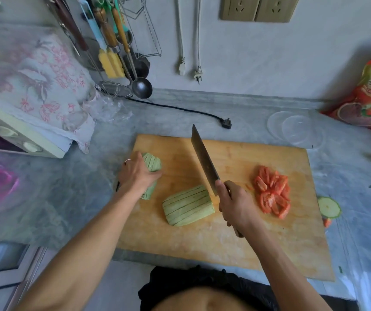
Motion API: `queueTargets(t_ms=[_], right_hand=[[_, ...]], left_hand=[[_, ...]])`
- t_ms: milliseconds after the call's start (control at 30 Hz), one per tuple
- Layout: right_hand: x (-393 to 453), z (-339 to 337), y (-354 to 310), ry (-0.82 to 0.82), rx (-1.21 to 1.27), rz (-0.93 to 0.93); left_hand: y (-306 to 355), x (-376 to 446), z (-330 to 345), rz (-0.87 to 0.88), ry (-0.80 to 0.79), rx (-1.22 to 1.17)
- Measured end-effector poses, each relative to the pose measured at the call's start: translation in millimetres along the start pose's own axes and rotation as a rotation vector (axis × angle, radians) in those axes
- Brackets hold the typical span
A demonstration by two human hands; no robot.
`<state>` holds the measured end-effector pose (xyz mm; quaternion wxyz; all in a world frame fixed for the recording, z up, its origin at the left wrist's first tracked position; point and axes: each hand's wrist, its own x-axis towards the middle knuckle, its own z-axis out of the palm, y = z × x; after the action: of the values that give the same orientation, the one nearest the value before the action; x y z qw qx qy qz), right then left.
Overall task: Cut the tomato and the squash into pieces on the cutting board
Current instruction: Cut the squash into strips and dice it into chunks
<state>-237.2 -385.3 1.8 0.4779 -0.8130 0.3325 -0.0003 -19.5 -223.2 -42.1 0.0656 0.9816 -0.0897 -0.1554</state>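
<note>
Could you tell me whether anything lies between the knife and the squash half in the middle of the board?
Nothing visible does. The knife, gripped by the right hand, stands just right of the middle squash half, with only bare board around it. The tomato pieces lie farther right, and the left hand holds the other half.

Surface: grey marbled stone counter (72,194) along a pale wall.
Centre: rectangular wooden cutting board (236,232) lies flat on it.
Far: black power cord with plug (226,123).
Far right: two clear round plastic lids (297,130), overlapping; red printed food bag (368,99).
Right: round green-rimmed squash slice (329,207), just beside the board.
Left: pale green appliance under a floral cloth (29,122).
</note>
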Motion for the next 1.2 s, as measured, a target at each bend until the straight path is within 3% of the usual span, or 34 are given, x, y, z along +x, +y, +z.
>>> queueTargets(t_ms=[100, 200, 267, 333, 467, 633, 800, 967, 1200], right_hand=[[-2.7, 1.5, 0.6, -0.005, -0.011, -0.012], [-10.0, -1.1, 5.2, 0.034, -0.04, -0.025], [-19.7, -4.4, 13.3, 0.067, -0.059, -0.02], [-28.4, -7.5, 20.4, 0.073, -0.055, -0.001], [-45.0, -7.0, 28.5, 0.045, -0.056, 0.021], [-56.0, 5.7, 34.1, 0.055, -0.097, -0.014], [-60.2, 15.0, 24.3, 0.014, -0.131, -0.046], [-62.8, 19.9, 12.5, -0.016, -0.133, -0.066], [-60.2, 15.7, 6.0, -0.067, -0.154, -0.088]], left_hand=[[-5.1, -6.1, -1.3, 0.063, 0.011, 0.044], [1.0, -28.8, -1.6, 0.386, 0.149, -0.041], [11.1, -51.5, 2.8, 0.605, 0.063, -0.175], [20.6, -68.9, 13.7, 0.687, -0.097, -0.123], [30.5, -89.6, 44.0, 0.639, -0.236, 0.032], [29.0, -99.7, 60.7, 0.597, -0.106, -0.025], [11.9, -113.9, 55.2, 0.446, 0.068, -0.133], [-10.1, -112.5, 47.9, 0.322, 0.049, -0.186], [-12.4, -112.4, 49.1, 0.331, 0.06, -0.164]])
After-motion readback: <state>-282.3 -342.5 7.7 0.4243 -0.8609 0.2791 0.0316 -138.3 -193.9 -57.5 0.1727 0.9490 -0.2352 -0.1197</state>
